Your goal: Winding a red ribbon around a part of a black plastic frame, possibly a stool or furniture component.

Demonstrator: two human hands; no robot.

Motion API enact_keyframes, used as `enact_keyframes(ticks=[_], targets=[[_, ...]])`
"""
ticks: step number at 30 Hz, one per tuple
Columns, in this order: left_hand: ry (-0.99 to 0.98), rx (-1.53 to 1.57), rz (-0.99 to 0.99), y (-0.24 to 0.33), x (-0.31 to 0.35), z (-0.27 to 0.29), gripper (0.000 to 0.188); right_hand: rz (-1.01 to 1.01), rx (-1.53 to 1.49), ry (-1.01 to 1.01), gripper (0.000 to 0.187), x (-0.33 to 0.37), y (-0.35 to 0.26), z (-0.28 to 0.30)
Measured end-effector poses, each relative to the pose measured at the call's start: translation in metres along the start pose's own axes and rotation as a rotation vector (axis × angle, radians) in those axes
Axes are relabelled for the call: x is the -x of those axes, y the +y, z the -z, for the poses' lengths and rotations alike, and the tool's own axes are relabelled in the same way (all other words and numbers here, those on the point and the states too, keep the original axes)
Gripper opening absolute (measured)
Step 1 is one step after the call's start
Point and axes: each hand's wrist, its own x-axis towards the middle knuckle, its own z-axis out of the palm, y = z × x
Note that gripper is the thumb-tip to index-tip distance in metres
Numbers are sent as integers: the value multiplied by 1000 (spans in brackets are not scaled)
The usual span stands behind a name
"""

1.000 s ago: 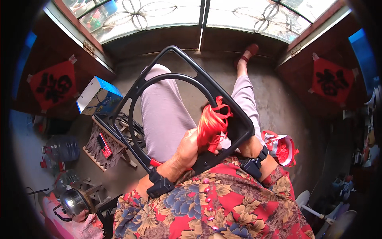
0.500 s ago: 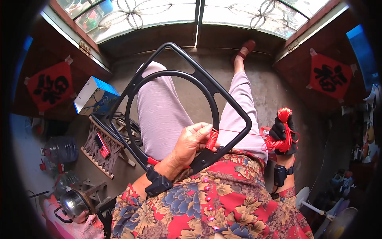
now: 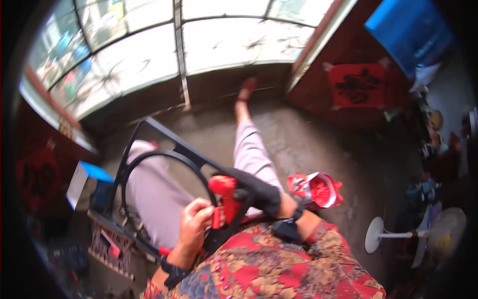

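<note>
A black frame [image 3: 188,154] with rounded corners and a large round opening lies across my lap. Red cord [image 3: 216,218] is wound tightly round part of its ring. My bare left hand [image 3: 193,223] pinches the frame beside that winding. A black glove covers my right hand [image 3: 259,193], which is closed on a bundle of red cord [image 3: 222,185] right next to the winding. Motion blur and the glove hide the right fingertips. Another band of red [image 3: 165,251] shows lower on the frame, near my left wrist.
A red and white container [image 3: 326,204] holding red material stands on the floor at my right, with a white fan [image 3: 373,234] beyond it. On the left are a slatted stool [image 3: 102,256] bearing a red phone-like object [image 3: 112,245], and a blue-and-white box [image 3: 84,182]. Glazed doors [image 3: 181,82] are ahead.
My right hand has come in from far right to the frame with the cord bundle. My left hand keeps its hold. The view has swung right, exposing the container on the floor.
</note>
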Motion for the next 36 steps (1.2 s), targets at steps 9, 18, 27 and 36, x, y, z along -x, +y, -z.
enact_keyframes(ticks=[9,18,27,36], targets=[[137,-8,-23,4,6,-10,27,-28,-32,-185,26,-50,67,5],[-91,144,210,7,-6,0,40,185,-262,288,29,-1,27,10],[-50,106,181,7,0,-2,26,143,-652,452,37,53,-4,21],[14,6,114,7,-4,-11,14,371,-405,648,30,88,-7,31]])
